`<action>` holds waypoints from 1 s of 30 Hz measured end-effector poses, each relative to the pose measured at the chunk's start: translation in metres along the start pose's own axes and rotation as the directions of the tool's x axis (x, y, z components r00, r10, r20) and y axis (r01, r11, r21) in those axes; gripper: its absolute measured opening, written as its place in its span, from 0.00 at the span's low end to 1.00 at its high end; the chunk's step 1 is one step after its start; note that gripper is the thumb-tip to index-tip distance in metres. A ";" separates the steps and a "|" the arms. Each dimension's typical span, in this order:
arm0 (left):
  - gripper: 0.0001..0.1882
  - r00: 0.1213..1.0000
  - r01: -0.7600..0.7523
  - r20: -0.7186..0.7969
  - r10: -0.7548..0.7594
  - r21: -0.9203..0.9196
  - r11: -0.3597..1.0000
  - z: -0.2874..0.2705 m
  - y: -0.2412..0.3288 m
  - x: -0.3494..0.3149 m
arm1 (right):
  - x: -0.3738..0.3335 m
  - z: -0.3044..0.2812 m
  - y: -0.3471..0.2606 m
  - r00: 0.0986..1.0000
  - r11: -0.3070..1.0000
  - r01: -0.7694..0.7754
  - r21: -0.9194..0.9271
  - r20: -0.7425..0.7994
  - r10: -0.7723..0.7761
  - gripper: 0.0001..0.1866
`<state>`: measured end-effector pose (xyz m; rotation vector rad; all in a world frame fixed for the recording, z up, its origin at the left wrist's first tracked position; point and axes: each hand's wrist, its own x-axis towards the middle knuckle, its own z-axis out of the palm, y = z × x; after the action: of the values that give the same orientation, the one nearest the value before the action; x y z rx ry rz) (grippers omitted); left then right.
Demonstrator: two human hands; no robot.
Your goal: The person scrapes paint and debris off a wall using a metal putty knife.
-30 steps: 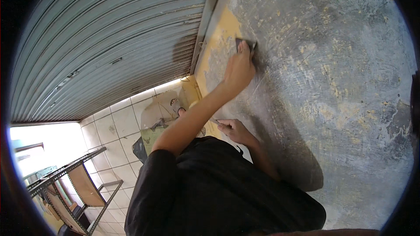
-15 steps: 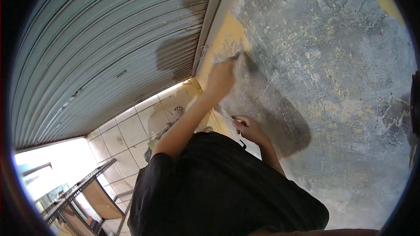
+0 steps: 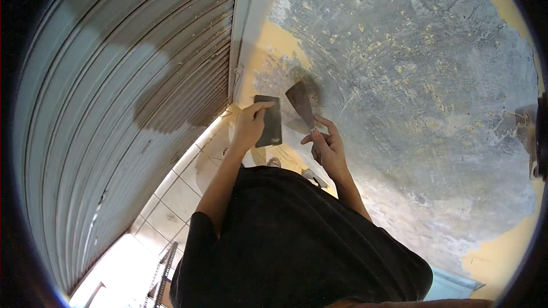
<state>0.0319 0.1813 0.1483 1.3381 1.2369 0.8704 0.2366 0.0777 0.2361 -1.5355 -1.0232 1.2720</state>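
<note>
the work on the wall (image 3: 399,108) seems, in my judgement, well advanced: the broad surface ahead of the right hand (image 3: 331,151) and to its right is mostly rough grey, with many scratches and small yellow specks inside it. what looks left is the yellow coat: a patch (image 3: 279,40) beyond both hands, close to the metal shutter (image 3: 114,108), with a broken, flaking lower edge, and further yellow areas at the far right of the right hand, along the border of the grey. the left hand (image 3: 249,128) is partly closed around the near side of a dark flat plate (image 3: 271,128), with its thumb laid over the face; its other fingers are mostly hidden, so i cannot tell how they press behind. the right hand is half open and holds a scraper (image 3: 299,100) by its handle, pinched between the thumb and the fingers, while the other fingers are loosely bent. the scraper's wide blade points away from this hand, up and to the left, in front of the wall and just beside the plate; whether its edge touches the wall, i cannot tell. below the left hand lies the tiled floor (image 3: 168,217).
</note>
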 end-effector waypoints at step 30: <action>0.35 0.938 0.185 0.322 -0.126 -0.160 0.970 0.043 0.067 0.064 | 0.014 0.065 -0.034 0.886 0.986 -0.089 -0.139 -0.463 0.015 0.21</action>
<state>0.0985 0.2407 0.1978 1.1556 0.9748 0.6196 0.1723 0.1080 0.2582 -1.8818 -0.7847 0.8091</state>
